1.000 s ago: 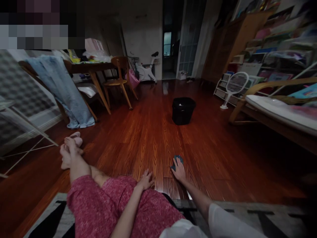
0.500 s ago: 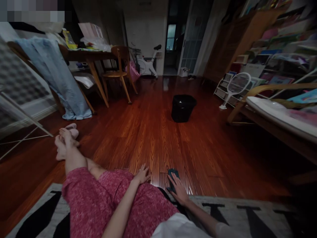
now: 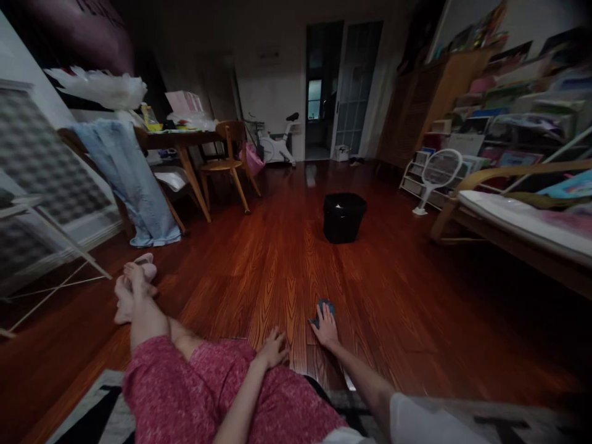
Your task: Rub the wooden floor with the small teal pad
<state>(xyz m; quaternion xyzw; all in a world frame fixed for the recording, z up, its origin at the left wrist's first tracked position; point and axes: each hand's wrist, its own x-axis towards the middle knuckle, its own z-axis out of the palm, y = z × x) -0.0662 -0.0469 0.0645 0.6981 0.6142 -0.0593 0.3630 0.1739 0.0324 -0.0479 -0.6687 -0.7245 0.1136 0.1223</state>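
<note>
The dark cloth [image 3: 332, 306] lies on the wooden floor [image 3: 259, 277], lower centre of the frame, under the right hand [image 3: 326, 327], whose fingers are open and flat; work with it looks unfinished, though how much is done or left does not show; its visible part slants toward upper right, long axis partly hidden; the left hand [image 3: 275, 349], fingers loosely extended, seems to grip nothing.

glossy wooden floor [image 3: 263, 259], matt cloth rag [image 3: 330, 304], shiny plastic bin [image 3: 343, 222]
</note>
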